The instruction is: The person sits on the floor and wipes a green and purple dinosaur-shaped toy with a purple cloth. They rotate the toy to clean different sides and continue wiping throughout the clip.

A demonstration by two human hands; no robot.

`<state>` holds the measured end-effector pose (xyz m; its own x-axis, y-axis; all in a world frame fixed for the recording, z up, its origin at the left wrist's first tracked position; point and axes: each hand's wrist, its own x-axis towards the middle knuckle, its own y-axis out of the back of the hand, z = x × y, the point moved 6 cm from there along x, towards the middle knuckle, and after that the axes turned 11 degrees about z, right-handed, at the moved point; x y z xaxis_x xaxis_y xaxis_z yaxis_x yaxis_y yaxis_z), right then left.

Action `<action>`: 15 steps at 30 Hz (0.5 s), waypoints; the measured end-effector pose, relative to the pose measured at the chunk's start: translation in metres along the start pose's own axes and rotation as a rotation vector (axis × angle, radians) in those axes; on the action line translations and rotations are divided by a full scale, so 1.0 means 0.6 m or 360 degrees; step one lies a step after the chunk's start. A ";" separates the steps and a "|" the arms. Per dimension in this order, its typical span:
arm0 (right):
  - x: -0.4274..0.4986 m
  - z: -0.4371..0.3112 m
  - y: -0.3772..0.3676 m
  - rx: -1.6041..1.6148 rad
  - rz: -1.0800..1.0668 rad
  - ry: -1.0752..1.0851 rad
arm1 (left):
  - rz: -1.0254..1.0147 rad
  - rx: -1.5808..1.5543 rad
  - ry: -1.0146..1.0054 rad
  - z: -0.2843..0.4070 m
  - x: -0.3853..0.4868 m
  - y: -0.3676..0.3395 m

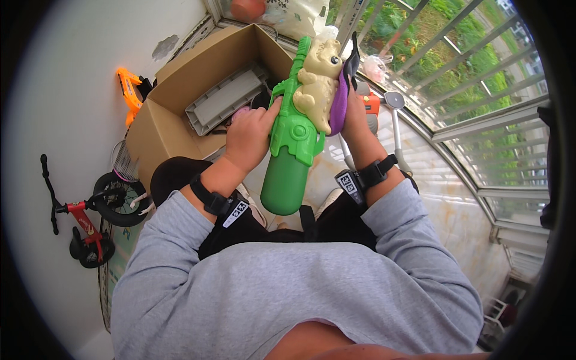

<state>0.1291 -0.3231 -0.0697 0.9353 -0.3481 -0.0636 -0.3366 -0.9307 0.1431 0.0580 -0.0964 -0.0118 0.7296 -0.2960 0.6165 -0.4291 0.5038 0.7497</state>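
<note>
My left hand (251, 135) grips the side of a green plastic water gun (288, 175), its rounded tank pointing down towards my lap. A cream-coloured plastic dinosaur toy (317, 85) lies against the gun's right side. On the far right of this bundle, my right hand (355, 112) is closed on a purple and black cloth item (339, 105), pressed beside the dinosaur. Its fingertips are mostly hidden. Just beyond my left hand stands an open cardboard box (157, 130) with a grey plastic tray (227, 99) inside.
At the left are an orange toy gun (130, 96), a badminton racket (123, 157) and a red balance bike (85, 220). An orange and grey object with white tubular legs (396, 130) stands behind my right hand. Barred windows (468, 72) run along the right.
</note>
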 end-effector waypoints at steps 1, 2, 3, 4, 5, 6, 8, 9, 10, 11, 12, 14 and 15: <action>0.010 -0.003 0.005 -0.0112 0.0003 0.0057 | -0.0021 -0.0005 0.0005 0.003 -0.002 0.000; 0.019 -0.013 0.010 -0.0421 0.0043 0.0248 | -0.0036 -0.0007 0.0000 0.006 -0.003 -0.001; 0.022 -0.016 0.007 -0.0108 -0.0020 0.0212 | -0.0051 -0.0031 0.0005 0.007 -0.004 -0.001; 0.026 -0.015 0.008 0.0190 -0.0017 0.0065 | -0.0055 -0.0049 -0.0003 0.009 -0.006 -0.001; 0.028 -0.021 0.006 0.0496 -0.0055 -0.0004 | -0.0046 -0.0058 -0.0013 0.011 -0.006 -0.001; 0.028 -0.034 0.008 0.0526 -0.0079 0.0103 | -0.0062 -0.0070 -0.0012 0.011 -0.008 -0.002; 0.023 -0.037 0.009 0.0438 -0.0037 0.0035 | -0.0069 -0.0077 -0.0038 0.013 -0.009 -0.002; 0.020 -0.046 0.010 0.0430 -0.0059 0.0130 | -0.0067 -0.0068 -0.0036 0.013 -0.010 -0.001; 0.020 -0.037 0.006 0.0425 -0.0037 -0.0037 | -0.0057 -0.0068 -0.0055 0.013 -0.011 0.001; 0.014 -0.032 0.004 0.0497 -0.0087 -0.0115 | -0.0049 -0.0077 -0.0074 0.015 -0.011 0.000; 0.010 -0.020 0.001 0.0566 -0.0041 -0.0261 | -0.0069 -0.0099 -0.0072 0.015 -0.013 -0.003; 0.000 -0.004 -0.014 0.0523 -0.0082 -0.0352 | -0.0174 -0.0081 -0.0058 0.010 -0.020 -0.011; -0.005 0.002 -0.016 0.0360 -0.0029 -0.0328 | -0.0194 -0.0059 -0.0071 0.007 -0.022 -0.014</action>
<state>0.1293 -0.3130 -0.0720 0.9073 -0.3253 -0.2665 -0.3576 -0.9303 -0.0819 0.0495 -0.1001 -0.0250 0.7504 -0.3919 0.5323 -0.3183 0.4915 0.8106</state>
